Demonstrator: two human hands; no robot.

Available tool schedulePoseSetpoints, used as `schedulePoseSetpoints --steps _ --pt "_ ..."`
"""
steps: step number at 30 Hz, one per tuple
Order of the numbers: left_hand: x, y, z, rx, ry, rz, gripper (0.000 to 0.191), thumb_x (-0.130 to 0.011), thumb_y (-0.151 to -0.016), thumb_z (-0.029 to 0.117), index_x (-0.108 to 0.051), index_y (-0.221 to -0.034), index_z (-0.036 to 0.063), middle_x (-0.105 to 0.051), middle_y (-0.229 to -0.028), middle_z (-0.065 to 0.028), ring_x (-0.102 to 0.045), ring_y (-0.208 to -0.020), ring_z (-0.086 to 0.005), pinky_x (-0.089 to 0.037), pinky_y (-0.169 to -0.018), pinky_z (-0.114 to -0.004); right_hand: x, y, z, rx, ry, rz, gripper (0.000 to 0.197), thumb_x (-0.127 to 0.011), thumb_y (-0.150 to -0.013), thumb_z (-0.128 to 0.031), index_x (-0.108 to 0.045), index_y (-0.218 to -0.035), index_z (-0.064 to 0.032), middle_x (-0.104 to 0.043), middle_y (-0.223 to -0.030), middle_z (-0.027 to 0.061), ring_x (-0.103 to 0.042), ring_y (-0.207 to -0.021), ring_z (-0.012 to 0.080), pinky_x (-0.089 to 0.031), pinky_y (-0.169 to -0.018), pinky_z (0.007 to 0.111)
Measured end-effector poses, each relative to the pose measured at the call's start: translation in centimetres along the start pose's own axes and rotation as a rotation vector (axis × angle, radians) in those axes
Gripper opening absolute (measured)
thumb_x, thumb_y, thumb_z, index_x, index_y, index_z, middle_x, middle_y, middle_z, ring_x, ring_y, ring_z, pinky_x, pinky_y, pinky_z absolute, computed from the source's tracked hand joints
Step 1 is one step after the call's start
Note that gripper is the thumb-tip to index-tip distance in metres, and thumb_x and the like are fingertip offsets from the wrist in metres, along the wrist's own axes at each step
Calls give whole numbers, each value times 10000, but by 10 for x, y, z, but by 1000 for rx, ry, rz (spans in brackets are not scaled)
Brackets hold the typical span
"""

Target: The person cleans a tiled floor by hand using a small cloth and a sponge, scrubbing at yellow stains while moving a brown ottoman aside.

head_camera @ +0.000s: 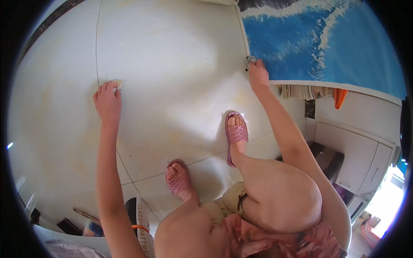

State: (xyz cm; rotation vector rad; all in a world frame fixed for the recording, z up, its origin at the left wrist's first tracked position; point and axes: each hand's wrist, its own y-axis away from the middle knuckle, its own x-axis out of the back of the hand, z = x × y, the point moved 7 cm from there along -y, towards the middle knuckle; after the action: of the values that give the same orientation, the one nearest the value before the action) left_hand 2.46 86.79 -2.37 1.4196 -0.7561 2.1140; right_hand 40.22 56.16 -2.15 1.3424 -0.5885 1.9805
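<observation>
On the left of the view, my left hand (108,100) is on the pale floor tile (167,74), its fingers curled over a small crumpled whitish-yellow piece, perhaps cloth or paper (119,84). My right hand (259,75) pinches a small grey-green crumpled piece (250,59) at the near left corner of a blue and white seascape painting (290,42). The painting has a white edge. Whether the right fingers also touch the painting is hard to tell. A tiny dark spot lies beside that corner.
My feet in pink slippers (238,133) stand on the tiles. Stacked books or papers (298,91) and an orange item (340,97) show below the painting. White cabinets (345,154) stand at the right, a printed box or roll (139,213) at lower left.
</observation>
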Motion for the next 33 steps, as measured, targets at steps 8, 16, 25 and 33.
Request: schedulePoseSetpoints --steps 8,16,25,33 --pt "-7 -21 -5 -169 -244 -294 180 -650 -743 26 -535 -873 72 -597 -895 -66 -565 -922 -251 -415 -846 -395 63 23 -218 384 -1213 86 301 -594 -760 10 -673 -1035 -87 -596 -953 126 -608 -821 280 -506 -741 347" --pt "-25 -24 -2 -185 -355 -419 228 -642 -714 -1 -501 -882 62 -592 -869 -93 -566 -900 -284 -448 -770 -413 85 14 -94 293 -1324 25 341 -607 -761 56 -661 -1065 -89 -570 -972 114 -615 -785 253 -526 -660 319" --pt "-13 -31 12 -148 -281 -449 197 -634 -744 -22 -496 -862 55 -591 -849 -72 -559 -877 -276 -433 -761 -393 -6 84 -45 48 -1198 -206 419 -661 -755 7 -560 -1154 -72 -512 -1111 122 -631 -851 270 -549 -695 328" --pt "-4 -13 5 82 -216 -252 169 -639 -767 13 -527 -881 66 -618 -909 -34 -553 -923 -245 -407 -810 -383 52 32 -107 307 -1280 -96 327 -595 -752 15 -612 -1066 -76 -530 -1029 133 -608 -866 301 -527 -729 394"
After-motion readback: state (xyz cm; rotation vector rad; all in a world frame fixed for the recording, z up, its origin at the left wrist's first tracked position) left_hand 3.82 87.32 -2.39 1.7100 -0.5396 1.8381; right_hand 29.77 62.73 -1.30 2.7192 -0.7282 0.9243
